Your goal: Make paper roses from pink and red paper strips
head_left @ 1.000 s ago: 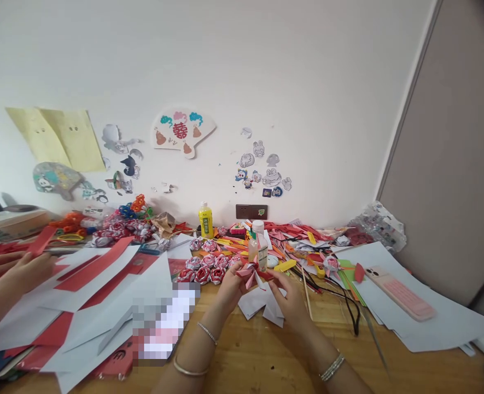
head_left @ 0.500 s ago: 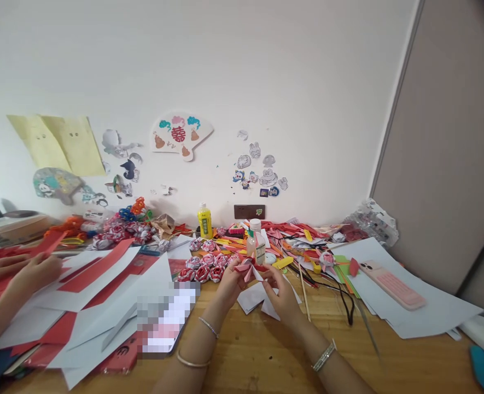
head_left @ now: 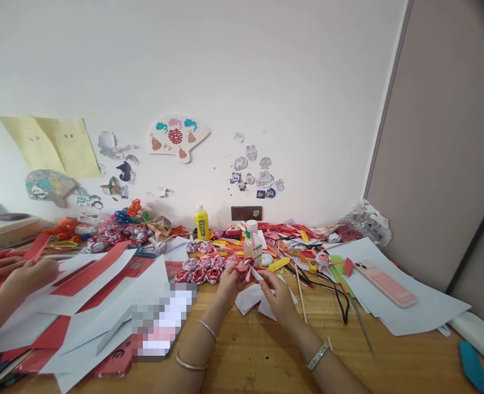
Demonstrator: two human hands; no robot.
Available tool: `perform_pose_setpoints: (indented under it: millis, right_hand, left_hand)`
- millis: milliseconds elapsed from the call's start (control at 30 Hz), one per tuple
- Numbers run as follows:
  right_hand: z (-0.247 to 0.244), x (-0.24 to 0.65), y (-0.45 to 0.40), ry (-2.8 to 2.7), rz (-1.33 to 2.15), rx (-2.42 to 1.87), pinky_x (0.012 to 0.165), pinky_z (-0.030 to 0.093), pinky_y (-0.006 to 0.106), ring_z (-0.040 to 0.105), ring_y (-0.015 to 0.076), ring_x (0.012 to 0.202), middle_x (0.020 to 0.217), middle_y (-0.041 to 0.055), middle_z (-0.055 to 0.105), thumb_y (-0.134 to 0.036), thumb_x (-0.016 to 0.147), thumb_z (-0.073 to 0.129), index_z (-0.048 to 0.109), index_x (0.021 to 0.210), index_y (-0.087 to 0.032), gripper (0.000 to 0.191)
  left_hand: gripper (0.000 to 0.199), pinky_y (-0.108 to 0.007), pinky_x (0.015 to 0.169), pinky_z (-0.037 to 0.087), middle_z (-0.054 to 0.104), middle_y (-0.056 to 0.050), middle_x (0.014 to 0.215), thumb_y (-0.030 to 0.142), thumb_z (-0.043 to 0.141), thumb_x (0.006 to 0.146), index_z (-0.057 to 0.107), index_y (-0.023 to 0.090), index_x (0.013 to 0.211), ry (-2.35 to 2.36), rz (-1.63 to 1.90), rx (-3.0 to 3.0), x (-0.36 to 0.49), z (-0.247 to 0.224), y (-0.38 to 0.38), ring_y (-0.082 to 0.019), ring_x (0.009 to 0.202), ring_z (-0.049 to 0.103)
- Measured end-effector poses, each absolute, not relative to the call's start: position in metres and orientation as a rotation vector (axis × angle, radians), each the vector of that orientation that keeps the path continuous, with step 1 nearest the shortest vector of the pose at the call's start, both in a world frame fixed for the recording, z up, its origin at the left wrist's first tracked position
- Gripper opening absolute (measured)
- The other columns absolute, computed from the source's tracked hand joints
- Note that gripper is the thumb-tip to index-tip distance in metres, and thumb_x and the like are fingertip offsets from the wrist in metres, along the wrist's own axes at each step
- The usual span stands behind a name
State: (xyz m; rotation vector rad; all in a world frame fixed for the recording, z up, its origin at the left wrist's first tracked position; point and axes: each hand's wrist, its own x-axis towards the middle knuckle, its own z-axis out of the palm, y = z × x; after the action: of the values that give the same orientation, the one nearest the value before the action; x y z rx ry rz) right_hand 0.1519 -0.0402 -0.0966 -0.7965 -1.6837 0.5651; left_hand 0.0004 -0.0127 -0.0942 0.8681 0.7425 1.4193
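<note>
Premises observed: a shared craft space; whether home or classroom, I cannot determine. Evidence, from the worker's place: wooden table (head_left: 242, 358) against a white wall (head_left: 291, 82); folded paper (head_left: 248, 270) held at twelve o'clock; paper roses (head_left: 204, 261) at eleven; white sheets (head_left: 147, 287) at ten, near a second person's hand (head_left: 36, 274) gripping red paper (head_left: 38, 247). Cut-out stickers (head_left: 264, 179) at twelve and a decorated fan (head_left: 176, 137) at eleven hang on the wall.

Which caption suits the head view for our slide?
Left hand and right hand hold folded red, pink and white paper above the brown wooden table, near red-and-white paper roses.
</note>
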Motion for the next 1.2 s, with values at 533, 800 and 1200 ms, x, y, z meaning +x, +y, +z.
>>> perform_pose_setpoints:
  millis: [533,800,1200]
  right_hand:
    - [-0.11,0.154,-0.029,-1.593,0.474,-0.9,0.075,0.052,0.032,0.065,0.0218,0.088,0.1,0.0095,0.069,-0.028,0.087,0.044,0.065,0.101,-0.017,0.028]
    - [-0.112,0.155,-0.026,-1.576,0.447,-0.931,0.074,0.051,0.032,0.064,0.0223,0.089,0.098,0.0099,0.07,-0.026,0.086,0.044,0.066,0.1,-0.018,0.027]
    - [-0.111,0.156,-0.025,-1.573,0.474,-0.967,0.073,0.05,0.032,0.064,0.0223,0.085,0.093,0.0085,0.07,-0.023,0.083,0.046,0.066,0.094,-0.018,0.023]
  left_hand:
    - [0.03,-0.037,0.075,0.053,0.06,-0.006,0.109,0.033,0.054,0.088,0.054,0.016,0.113,0.884,1.384,0.883,-0.005,-0.096,-0.01,-0.018,0.089,0.061]
    - [0.031,-0.039,0.077,0.052,0.059,-0.007,0.112,0.034,0.054,0.088,0.054,0.016,0.114,0.859,1.367,0.911,-0.004,-0.096,-0.009,-0.019,0.092,0.061]
    - [0.031,-0.04,0.08,0.052,0.058,-0.007,0.115,0.032,0.055,0.088,0.053,0.016,0.115,0.847,1.376,0.986,-0.002,-0.096,-0.011,-0.02,0.095,0.06]
